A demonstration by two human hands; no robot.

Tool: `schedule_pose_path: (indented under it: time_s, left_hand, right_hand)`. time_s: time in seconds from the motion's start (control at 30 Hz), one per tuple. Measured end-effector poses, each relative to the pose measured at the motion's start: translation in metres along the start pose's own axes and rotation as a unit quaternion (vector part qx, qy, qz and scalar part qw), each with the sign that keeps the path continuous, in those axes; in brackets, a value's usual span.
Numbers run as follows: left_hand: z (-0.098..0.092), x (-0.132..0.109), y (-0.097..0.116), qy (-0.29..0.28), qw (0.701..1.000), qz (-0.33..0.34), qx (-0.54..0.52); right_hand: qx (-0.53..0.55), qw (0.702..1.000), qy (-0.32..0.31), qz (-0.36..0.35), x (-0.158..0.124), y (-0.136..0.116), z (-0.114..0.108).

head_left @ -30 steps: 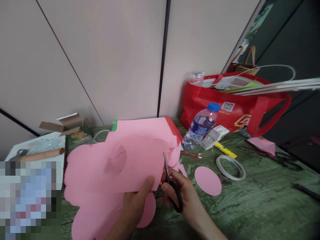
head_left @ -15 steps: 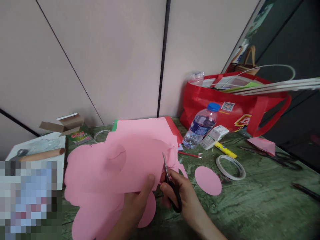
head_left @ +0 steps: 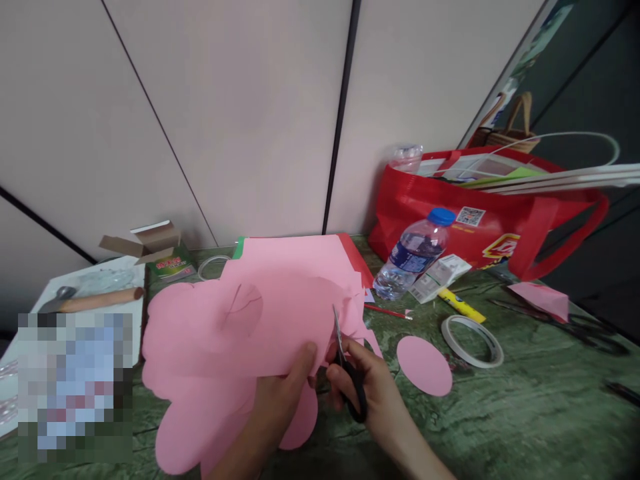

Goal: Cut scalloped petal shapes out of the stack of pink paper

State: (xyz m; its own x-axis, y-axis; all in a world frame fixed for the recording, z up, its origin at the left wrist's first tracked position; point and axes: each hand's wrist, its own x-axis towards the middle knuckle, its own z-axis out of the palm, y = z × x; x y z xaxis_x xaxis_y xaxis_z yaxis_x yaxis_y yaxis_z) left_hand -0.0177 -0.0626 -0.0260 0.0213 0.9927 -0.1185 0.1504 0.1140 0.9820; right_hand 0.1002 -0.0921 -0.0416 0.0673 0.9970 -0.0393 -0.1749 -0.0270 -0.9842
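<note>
Left hand (head_left: 285, 400): grip closed on the near edge of the pink sheet (head_left: 287, 327), thumb on top. The sheet is held above the near-left part of the green-patterned surface (head_left: 500, 420), overlapping a scalloped pink cutout (head_left: 183, 347).

Right hand (head_left: 373, 383): grip closed around the black handle of the scissors (head_left: 358, 390). The visible blade points away from the person, at the right edge of the sheet. Whether the blades are parted cannot be told.

Markings:
- Red bag (head_left: 420, 200), rear right: a white label with a square QR code (head_left: 471, 216); lower right of it, a yellow-edged logo (head_left: 501, 247), partly covered by a strap, lettering not readable.
- Bottle (head_left: 413, 250), in front of the bag: blue cap, dark blue label with white print too small to read.
- White carton (head_left: 440, 279), just beside the bottle: fine print and a barcode-like block, illegible.
- Yellow tube (head_left: 463, 307), near the carton: dark print, illegible.
- Green box (head_left: 173, 265), rear left, flaps raised: red characters with pale edging, too blurred to transcribe.
</note>
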Motion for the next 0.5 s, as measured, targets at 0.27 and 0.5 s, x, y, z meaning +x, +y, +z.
schedule_pose_path:
  time_s: [0.27,0.5]
  left_hand:
    - [-0.0008,-0.0027,0.0029,-0.032,0.999,-0.008,-0.007]
    - [-0.0014,-0.0044,0.0058,-0.017,0.999,-0.027,0.018]
  right_hand:
    - [0.005,0.999,0.011,-0.045,0.0037,-0.0087,-0.0018]
    - [0.009,0.999,0.015,-0.051,0.0032,-0.0085,-0.0047]
